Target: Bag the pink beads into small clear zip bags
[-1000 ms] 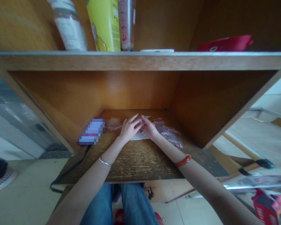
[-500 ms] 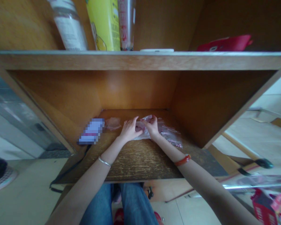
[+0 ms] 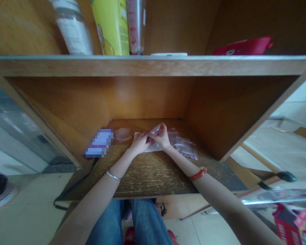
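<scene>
A small clear plastic bag [image 3: 156, 129] is tilted up between my two hands over the desk. My right hand [image 3: 162, 137] pinches it with thumb and fingers on its right side. At its lower left edge, the fingers of my left hand [image 3: 139, 143] are drawn together on the bag; their tips are partly hidden. Beneath both hands lies a whitish sheet or flat bag [image 3: 153, 147], partly covered. To the right is a zip bag [image 3: 187, 148] with small pinkish pieces inside, and another clear bag [image 3: 172, 136] lies behind my right wrist.
A phone [image 3: 99, 143], blurred out, leans at the left, its dark strap [image 3: 79, 183] hanging over the desk edge. Beside it lies a crumpled clear wrapper [image 3: 122, 134]. Overhead, a shelf [image 3: 153, 67] carries a jar [image 3: 75, 34], a yellow package [image 3: 113, 29] and a red case [image 3: 242, 46].
The left hand's fingers have closed and come in to meet the right hand at the bag. The bag now tilts up more, with the right fingertips slightly left of before.
</scene>
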A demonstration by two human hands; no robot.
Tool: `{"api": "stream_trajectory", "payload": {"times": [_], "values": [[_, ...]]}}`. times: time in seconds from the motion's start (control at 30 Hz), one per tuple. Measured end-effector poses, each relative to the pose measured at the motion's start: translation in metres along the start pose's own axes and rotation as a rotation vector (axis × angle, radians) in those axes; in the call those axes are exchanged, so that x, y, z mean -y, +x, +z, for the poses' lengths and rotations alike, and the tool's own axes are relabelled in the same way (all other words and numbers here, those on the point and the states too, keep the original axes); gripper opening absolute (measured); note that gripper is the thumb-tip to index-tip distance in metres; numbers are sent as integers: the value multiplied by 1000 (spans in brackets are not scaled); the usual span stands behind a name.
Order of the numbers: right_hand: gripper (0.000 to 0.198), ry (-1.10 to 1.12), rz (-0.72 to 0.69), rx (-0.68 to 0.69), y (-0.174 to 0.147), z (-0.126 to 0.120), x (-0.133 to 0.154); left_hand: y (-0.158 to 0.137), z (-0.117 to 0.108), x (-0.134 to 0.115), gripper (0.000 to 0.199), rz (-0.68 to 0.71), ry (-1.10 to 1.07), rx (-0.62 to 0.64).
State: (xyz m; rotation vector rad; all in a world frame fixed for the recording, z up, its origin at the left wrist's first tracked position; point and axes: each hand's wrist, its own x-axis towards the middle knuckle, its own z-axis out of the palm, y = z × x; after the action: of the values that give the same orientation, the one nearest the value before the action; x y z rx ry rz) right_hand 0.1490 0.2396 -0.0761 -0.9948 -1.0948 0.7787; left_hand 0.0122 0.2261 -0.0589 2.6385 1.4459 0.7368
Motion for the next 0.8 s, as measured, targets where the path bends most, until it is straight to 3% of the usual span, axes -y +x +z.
{"api": "stream_trajectory", "payload": {"times": [0.33,0.57,0.8], "values": [[80,56,-14,-19,-2,4,14,0,-1,0,44,18,-20,2],[77,128,10,7,-6,5,24,2,-7,-4,24,38,-128,-37],[55,180,11,-27,-12,7,43,4,-7,-2,24,35,-201,-113]]}}
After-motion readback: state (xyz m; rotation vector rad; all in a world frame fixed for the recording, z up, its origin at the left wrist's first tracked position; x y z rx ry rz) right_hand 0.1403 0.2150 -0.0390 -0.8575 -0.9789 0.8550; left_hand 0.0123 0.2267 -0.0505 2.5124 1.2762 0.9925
